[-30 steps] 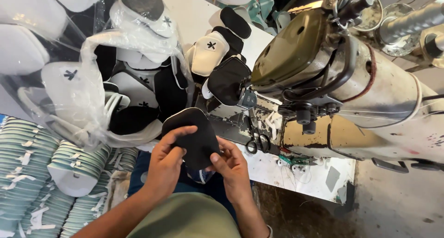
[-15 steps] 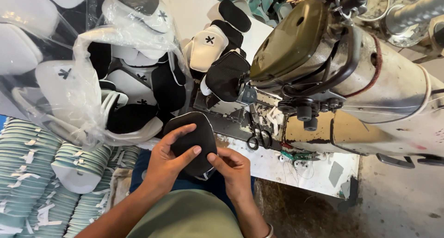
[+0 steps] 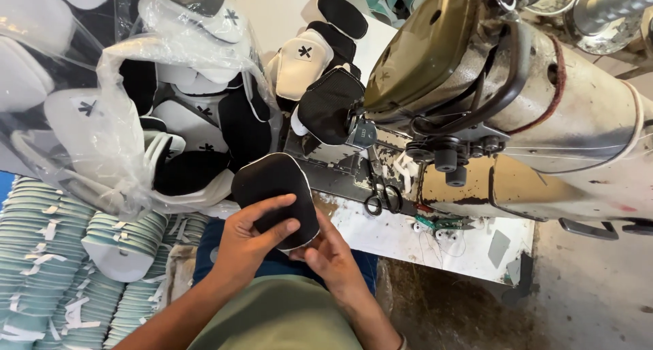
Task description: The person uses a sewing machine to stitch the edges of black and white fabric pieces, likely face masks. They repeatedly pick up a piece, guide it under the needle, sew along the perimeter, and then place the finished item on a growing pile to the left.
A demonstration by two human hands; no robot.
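Observation:
A flat black fabric piece with a white edge (image 3: 272, 187) is held in front of me above my lap. My left hand (image 3: 252, 244) lies over its lower half, fingers spread across the black face. My right hand (image 3: 333, 258) pinches its lower right edge from underneath. Beyond it stands an olive and cream sewing machine (image 3: 490, 98), with another black mesh piece (image 3: 330, 105) hanging at its needle end.
A clear plastic bag (image 3: 115, 119) of white and black shoe parts fills the left of the table (image 3: 408, 234). Small scissors (image 3: 382, 197) lie beside the machine. Stacks of teal and white pieces (image 3: 61, 255) stand at lower left. Bare floor lies at lower right.
Both hands have turned and shifted the black piece slightly; my left fingers now spread lower across it. The view has moved in closer.

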